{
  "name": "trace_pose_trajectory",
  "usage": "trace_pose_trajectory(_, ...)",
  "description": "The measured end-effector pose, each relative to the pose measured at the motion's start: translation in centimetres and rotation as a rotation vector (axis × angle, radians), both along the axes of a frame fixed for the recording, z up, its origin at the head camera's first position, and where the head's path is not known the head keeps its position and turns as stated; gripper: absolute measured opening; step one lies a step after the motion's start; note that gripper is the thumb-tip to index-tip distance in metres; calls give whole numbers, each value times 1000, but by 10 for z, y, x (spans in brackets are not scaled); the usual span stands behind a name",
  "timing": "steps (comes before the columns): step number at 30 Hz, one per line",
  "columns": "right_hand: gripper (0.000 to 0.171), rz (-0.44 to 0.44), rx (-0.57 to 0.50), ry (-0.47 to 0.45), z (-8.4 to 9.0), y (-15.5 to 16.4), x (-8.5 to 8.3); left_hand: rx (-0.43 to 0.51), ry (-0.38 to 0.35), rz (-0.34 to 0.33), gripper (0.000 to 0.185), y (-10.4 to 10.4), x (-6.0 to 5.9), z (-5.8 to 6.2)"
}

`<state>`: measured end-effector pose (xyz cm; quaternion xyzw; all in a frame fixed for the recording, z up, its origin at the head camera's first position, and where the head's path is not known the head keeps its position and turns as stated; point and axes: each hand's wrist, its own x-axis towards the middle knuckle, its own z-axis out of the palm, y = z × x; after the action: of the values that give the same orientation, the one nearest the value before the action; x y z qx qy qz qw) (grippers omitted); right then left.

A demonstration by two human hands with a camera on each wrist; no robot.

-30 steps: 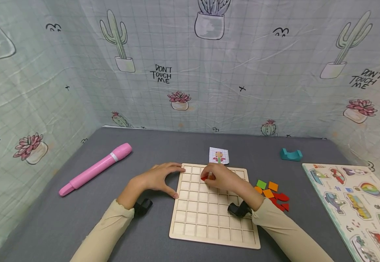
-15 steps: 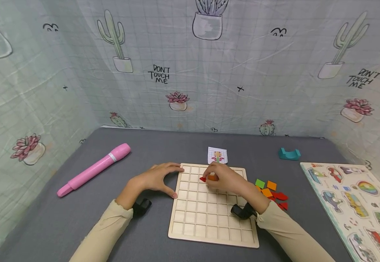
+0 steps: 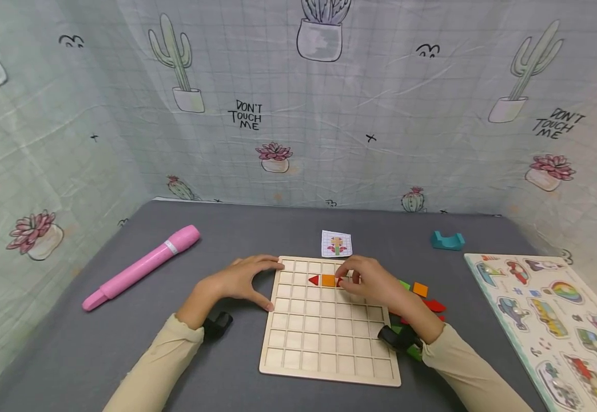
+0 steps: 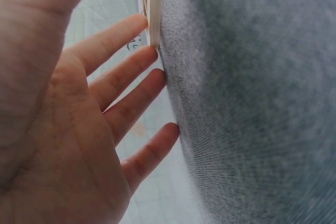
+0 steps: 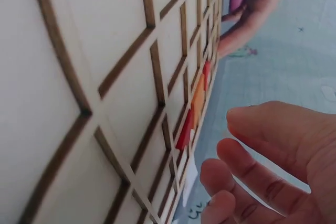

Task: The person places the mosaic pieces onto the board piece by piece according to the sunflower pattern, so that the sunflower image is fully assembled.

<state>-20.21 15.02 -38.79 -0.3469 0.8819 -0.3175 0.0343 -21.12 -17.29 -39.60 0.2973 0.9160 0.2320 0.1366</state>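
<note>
A wooden grid board (image 3: 324,343) lies on the dark tabletop. In its second row from the far side sit a red triangle (image 3: 314,280), an orange square (image 3: 328,280) and another red piece (image 5: 185,129), side by side. My right hand (image 3: 373,283) is just over that second red piece and partly covers it in the head view. Seen from the right wrist, its bent, relaxed fingers are apart from the board and hold nothing. My left hand (image 3: 244,280) spreads along the board's left edge, thumb and fingertips touching it; the left wrist view shows fingertips (image 4: 149,53) at the edge.
A small pattern card (image 3: 337,244) lies beyond the board. Right of it are loose pieces, including orange (image 3: 420,289), red (image 3: 434,306) and green (image 3: 414,351), partly under my right arm. Farther out are a teal block (image 3: 448,241), a picture puzzle (image 3: 514,337) and a pink marker (image 3: 144,266).
My right hand has moved right and drawn off the pieces, uncovering the orange square and part of the second red piece. My left hand stays at the board's edge.
</note>
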Motion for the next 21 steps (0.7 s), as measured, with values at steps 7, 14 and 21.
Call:
trace_pose_trajectory(7, 8, 32, 12, 9, -3, -21, -12, -10, -1, -8, 87, -2, 0, 0)
trace_pose_trajectory(14, 6, 56, 33, 14, -5, -41, -19, -9, -6, -6, 86, -1, 0, 0)
trace_pose_trajectory(21, 6, 100, 70, 22, -2, -50, -21, -7, -10, -9, 86, -2, -1, 1)
